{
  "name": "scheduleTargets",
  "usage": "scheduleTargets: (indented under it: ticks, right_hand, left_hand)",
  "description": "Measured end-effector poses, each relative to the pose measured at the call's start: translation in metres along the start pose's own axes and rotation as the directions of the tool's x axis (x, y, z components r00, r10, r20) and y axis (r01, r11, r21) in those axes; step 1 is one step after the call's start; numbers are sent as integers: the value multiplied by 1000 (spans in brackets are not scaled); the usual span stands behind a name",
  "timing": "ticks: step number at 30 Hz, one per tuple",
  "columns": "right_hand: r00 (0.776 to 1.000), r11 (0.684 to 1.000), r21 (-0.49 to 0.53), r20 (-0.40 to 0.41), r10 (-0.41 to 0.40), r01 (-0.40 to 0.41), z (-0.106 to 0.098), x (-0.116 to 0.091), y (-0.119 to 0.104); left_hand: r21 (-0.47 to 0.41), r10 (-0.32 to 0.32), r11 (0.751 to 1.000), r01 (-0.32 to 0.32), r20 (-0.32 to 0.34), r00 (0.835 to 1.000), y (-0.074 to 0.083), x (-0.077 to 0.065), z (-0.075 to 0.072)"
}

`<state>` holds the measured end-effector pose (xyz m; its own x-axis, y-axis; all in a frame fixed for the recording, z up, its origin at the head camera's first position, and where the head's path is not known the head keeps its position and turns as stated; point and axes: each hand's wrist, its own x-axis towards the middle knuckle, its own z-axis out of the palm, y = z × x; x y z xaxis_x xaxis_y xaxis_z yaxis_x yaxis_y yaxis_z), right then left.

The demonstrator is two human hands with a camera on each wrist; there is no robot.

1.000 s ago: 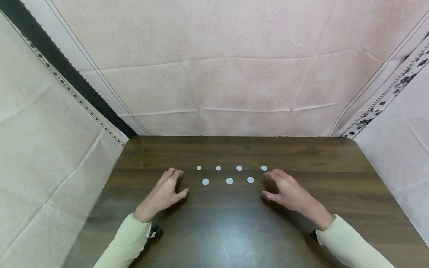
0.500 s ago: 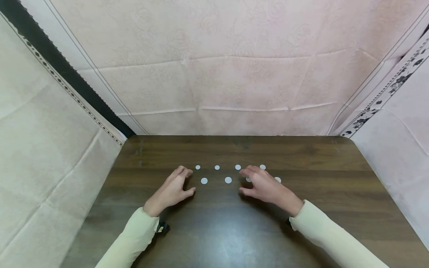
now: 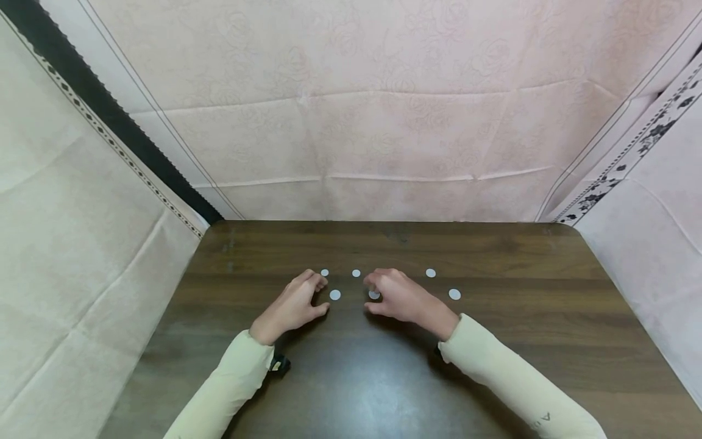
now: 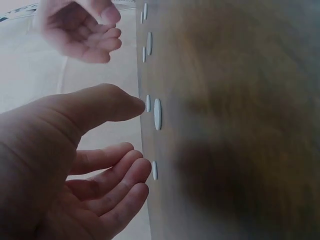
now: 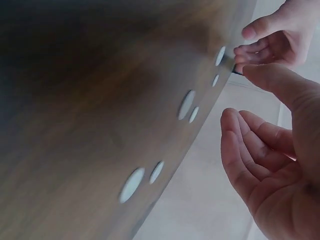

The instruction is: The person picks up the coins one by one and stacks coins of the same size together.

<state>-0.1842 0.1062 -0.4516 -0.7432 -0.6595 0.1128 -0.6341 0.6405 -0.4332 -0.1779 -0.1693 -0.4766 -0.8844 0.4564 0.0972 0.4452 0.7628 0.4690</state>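
Note:
Flat white discs lie in two rows on the brown wooden table (image 3: 384,378). My left hand (image 3: 293,305) hovers at the left end of the rows, beside the front-left disc (image 3: 335,295), its fingertips by the back-left disc (image 3: 325,272). Over the middle of the rows is my right hand (image 3: 403,297), partly covering a front disc (image 3: 374,295) and hiding others beneath it. Both wrist views show thumb and loosely bent fingers apart with nothing between them. A disc (image 4: 158,114) stands out past the left thumb, and another (image 5: 186,105) lies beyond the right fingers.
To the right of my right hand lie a back disc (image 3: 430,273) and a front disc (image 3: 454,294). Pale patterned cloth (image 3: 351,140) hangs behind the table's far edge, with more cloth at both sides. A black band (image 3: 280,365) shows at the left cuff.
My right hand has swept left from the right end of the rows to their middle, uncovering the rightmost front disc. My left hand has shifted a little right, nearer the leftmost discs.

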Motion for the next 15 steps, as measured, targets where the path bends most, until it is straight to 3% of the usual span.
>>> scheduleTargets:
  ticks: [8,15]
  right_hand:
    - [999,999,-3,25,-33,33,11,29,-10]
    - [996,1000,12,90,1,-2,20,44,-17]
  left_hand:
    - [-16,-25,1000,25,32,999,4,8,3]
    - [-18,-22,1000,23,55,998,7,15,5]
